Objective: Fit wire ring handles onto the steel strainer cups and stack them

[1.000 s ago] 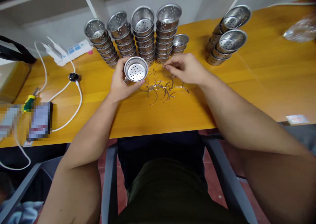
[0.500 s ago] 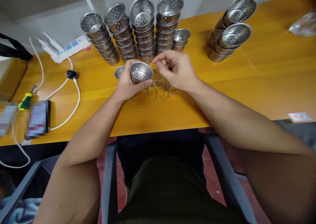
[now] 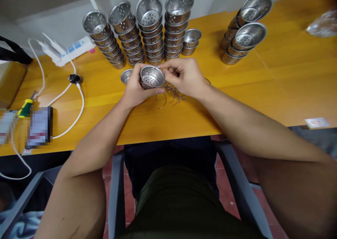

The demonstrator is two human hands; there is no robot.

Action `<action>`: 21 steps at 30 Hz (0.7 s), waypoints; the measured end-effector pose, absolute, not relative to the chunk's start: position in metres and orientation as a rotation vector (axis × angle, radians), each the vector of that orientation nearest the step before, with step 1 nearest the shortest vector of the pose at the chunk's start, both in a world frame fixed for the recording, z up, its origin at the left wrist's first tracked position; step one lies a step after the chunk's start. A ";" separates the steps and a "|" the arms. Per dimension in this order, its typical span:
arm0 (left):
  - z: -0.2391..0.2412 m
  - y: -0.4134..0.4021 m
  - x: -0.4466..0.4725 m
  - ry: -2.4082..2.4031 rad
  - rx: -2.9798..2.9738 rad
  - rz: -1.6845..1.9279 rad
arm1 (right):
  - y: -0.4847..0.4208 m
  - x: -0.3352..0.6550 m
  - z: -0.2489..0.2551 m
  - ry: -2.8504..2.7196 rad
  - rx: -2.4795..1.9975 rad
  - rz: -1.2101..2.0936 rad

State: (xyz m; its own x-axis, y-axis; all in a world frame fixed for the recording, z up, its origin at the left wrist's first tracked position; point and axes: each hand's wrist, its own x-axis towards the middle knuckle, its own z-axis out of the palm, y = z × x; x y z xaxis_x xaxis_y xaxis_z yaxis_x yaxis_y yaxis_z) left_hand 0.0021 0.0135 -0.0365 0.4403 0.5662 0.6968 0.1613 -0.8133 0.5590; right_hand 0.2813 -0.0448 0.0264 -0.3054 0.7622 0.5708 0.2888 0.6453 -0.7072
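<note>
A small perforated metal cup sits tilted in my left hand, with its open mouth facing up toward me. My left fingers wrap its far left side and the thumb lies along the near rim. At the cup's right rim my right hand pinches what looks like a thin curved wire, mostly hidden by the fingers. Under and beside the hands lies a loose heap of curved wires on the table. Another perforated cup stands just left of my left hand, partly covered by it.
Several tall stacks of perforated cups line the back, with a short stack beside them. More stacks stand at right, near a plastic bag. A power strip, white cables, a screwdriver and a blurred-out device are at left.
My right hand has moved slightly left and down, so its fingertips now meet the cup's rim. The left hand still holds the cup. The whole view has shifted slightly.
</note>
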 end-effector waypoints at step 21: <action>-0.012 -0.019 0.017 0.794 2.339 1.227 | -0.057 0.257 0.028 -1.678 -0.906 0.676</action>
State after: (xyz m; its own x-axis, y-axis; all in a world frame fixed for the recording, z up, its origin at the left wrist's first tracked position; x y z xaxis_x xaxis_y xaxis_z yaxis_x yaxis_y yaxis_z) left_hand 0.0168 -0.0193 -0.0121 0.4591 0.6368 0.6195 0.3039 -0.7678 0.5640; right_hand 0.2567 -0.0569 0.0283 -0.1490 0.8341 0.5311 0.2330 0.5516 -0.8009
